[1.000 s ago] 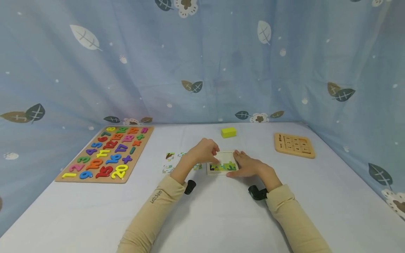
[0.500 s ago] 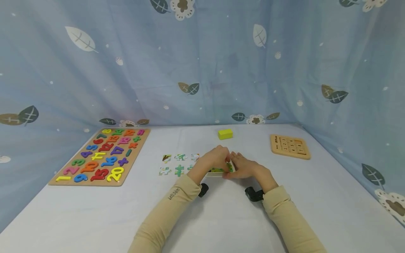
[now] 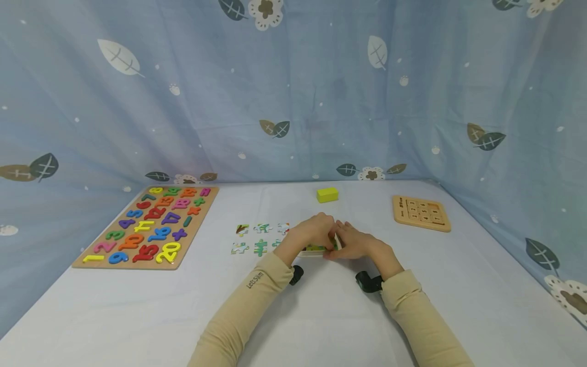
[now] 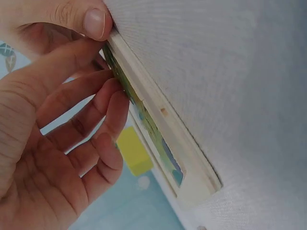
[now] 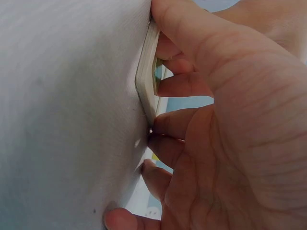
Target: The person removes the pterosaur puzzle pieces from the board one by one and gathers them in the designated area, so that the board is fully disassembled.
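Note:
A small wooden puzzle tray with a light rim lies on the white cloth, mostly hidden by both hands in the head view. My left hand reaches over it, bent fingertips touching the green picture pieces inside. The right hand holds the tray's near right corner, thumb on the near rim and fingers along the right side. In the right wrist view, left fingertips show inside the tray, beyond its pale edge. Whether a piece sits beneath the left fingertips, I cannot tell. Several loose jigsaw pieces lie left of the tray.
A number board with colourful numerals stands at the left. Behind the tray is a yellow block. A wooden sliding number puzzle lies at the back right. A patterned blue curtain hangs along the table's far side.
My left hand has moved right, over the tray and close to the right hand, uncovering more loose pieces. The right hand keeps its place at the tray. The head view has shifted slightly.

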The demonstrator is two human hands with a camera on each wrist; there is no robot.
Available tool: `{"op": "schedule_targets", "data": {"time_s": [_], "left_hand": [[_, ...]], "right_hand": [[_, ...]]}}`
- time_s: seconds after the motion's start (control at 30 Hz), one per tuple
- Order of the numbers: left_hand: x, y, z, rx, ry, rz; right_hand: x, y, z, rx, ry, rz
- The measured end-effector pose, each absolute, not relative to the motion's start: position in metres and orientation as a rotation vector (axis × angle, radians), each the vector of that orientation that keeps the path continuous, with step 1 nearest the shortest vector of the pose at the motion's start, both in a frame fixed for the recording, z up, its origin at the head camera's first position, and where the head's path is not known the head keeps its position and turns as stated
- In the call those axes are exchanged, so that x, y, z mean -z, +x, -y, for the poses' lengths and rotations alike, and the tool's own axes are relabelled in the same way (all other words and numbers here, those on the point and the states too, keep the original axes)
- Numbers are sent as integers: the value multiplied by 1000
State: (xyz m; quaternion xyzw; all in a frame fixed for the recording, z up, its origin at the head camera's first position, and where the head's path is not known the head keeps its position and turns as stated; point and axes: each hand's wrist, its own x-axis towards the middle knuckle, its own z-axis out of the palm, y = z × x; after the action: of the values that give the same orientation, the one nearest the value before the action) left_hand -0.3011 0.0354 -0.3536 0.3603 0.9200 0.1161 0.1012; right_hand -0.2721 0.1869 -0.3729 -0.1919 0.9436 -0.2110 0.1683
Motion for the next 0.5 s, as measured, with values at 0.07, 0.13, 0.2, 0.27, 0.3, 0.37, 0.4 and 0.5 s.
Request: {"op": "schedule_targets", "data": {"time_s": [0.07, 0.13, 0.2, 0.27, 0.3, 0.37, 0.4, 0.5], "left_hand": [[354, -301, -34, -359, 1073, -2717], [353, -301, -34, -374, 1067, -2712], [353, -301, -33, -370, 1070, -2709], [352, -301, -33, -360, 1082, -2704], [352, -301, -34, -349, 1092, -2700], [351, -300, -34, -332, 1108, -2696], [351, -300, -34, -331, 1115, -2690], [350, -300, -34, -331, 1123, -2680]], "right_hand": [[372, -272, -187, 601, -538, -2679], [372, -271, -187, 601, -543, -2678], [371, -271, -187, 604, -550, -2680], [371, -271, -187, 608, -555, -2680], [371, -271, -187, 608, -558, -2681], [370, -270, -187, 608, -552, -2681], [370, -270, -187, 609, -546, -2679], [370, -269, -186, 610, -535, -2674]]}}
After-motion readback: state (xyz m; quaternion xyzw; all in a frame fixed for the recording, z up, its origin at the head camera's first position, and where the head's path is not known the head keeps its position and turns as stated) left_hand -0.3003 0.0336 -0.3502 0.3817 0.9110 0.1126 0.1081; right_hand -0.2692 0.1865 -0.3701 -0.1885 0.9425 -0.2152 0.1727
